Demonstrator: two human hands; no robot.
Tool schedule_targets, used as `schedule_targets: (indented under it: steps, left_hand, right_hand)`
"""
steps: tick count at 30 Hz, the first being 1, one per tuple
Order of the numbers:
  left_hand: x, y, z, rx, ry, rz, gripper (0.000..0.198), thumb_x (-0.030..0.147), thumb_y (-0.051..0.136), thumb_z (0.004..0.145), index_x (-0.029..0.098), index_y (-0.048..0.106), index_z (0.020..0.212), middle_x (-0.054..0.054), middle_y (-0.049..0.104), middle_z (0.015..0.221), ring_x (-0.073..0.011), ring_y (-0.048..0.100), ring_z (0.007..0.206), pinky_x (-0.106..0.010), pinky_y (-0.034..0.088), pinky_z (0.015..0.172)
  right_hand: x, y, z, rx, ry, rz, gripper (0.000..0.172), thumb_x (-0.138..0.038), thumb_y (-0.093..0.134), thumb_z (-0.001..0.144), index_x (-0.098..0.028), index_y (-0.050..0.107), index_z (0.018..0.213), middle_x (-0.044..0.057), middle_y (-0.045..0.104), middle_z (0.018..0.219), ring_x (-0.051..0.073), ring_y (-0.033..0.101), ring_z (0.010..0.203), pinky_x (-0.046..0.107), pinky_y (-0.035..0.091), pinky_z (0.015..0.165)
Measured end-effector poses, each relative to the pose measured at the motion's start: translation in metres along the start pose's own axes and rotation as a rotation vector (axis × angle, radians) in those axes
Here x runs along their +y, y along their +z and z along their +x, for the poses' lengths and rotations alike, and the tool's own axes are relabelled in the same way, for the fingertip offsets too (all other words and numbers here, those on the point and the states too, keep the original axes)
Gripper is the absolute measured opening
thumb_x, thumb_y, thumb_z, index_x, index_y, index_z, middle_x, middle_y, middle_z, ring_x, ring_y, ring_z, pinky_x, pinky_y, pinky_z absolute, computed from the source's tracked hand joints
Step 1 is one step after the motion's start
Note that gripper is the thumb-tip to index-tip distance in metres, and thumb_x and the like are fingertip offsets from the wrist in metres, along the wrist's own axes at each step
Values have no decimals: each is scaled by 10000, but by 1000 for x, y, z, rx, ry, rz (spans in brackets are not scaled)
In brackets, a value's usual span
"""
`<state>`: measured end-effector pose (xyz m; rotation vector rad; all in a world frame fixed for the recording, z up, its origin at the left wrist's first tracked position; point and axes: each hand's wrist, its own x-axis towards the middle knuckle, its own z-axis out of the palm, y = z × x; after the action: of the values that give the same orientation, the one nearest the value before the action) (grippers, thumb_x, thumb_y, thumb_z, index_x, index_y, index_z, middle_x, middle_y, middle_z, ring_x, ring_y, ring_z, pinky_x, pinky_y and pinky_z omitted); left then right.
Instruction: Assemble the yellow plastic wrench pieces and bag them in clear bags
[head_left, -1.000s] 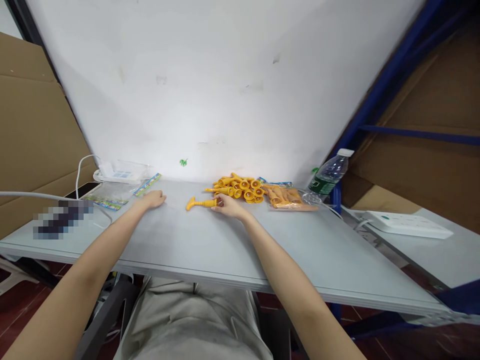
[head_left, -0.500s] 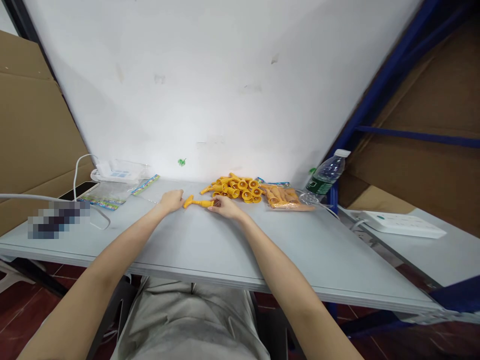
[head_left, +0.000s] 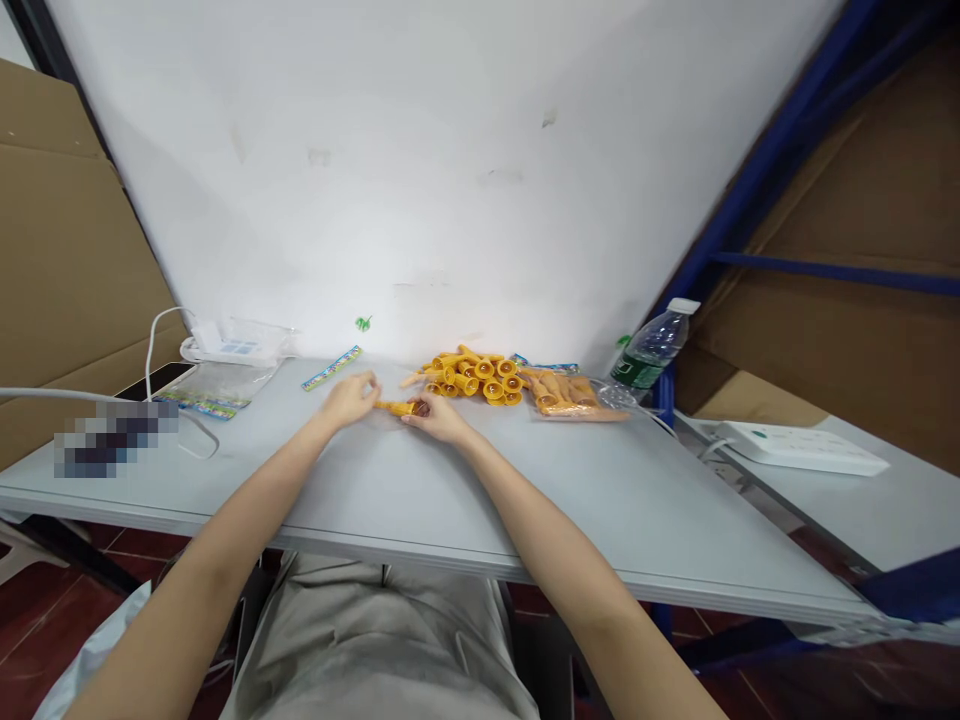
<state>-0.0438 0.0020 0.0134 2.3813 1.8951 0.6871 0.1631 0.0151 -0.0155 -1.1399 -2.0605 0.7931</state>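
Observation:
A yellow plastic piece (head_left: 396, 408) lies sideways between my hands, its cupped end in the closed fingers of my right hand (head_left: 441, 418). My left hand (head_left: 349, 400) is closed on a clear plastic bag with a colourful header strip (head_left: 331, 368). The film of the bag reaches over the left end of the yellow piece, close to my left fingers. Just behind my right hand is a pile of similar yellow pieces (head_left: 487, 378), cupped ends mostly facing me.
Right of the pile lies a clear bag of orange-yellow pieces (head_left: 566, 395), near a leaning water bottle (head_left: 656, 345). At left are clear bags (head_left: 217, 385), a phone (head_left: 159, 380) and white cables. A power strip (head_left: 806, 447) sits far right.
The bag with the colourful strip has moved right, now held by my left hand around the yellow piece's end. My right hand has shifted slightly left with the piece.

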Motion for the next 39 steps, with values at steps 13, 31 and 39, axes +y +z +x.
schedule_targets:
  steps: [13, 31, 39]
  left_hand:
    - [-71, 0, 1, 43, -604, -62, 453, 188, 276, 858, 187, 545, 1223, -134, 696, 1158, -298, 555, 1223, -669, 87, 1126]
    - [-61, -1, -7, 74, -384, -93, 405, 220, 355, 896, 198, 575, 1235, -68, 638, 1289, -214, 566, 1216, -470, 149, 1188]
    - [-54, 3, -7, -52, -331, 101, 447, 199, 314, 890, 236, 628, 1207, -50, 661, 1252, -215, 591, 1179, -481, 153, 1189]
  right_hand:
    - [-29, 4, 20, 45, 95, -193, 163, -273, 729, 705, -144, 680, 792, 34, 649, 720, 160, 579, 694, 249, 424, 616]
    - [-21, 49, 68, -82, 122, 165, 253, -215, 822, 601, -161, 671, 798, -3, 674, 768, 138, 624, 731, 232, 477, 671]
    - [-31, 18, 62, -130, 66, -56, 159, -191, 716, 738, -147, 700, 890, 70, 717, 957, 172, 653, 815, 264, 493, 750]
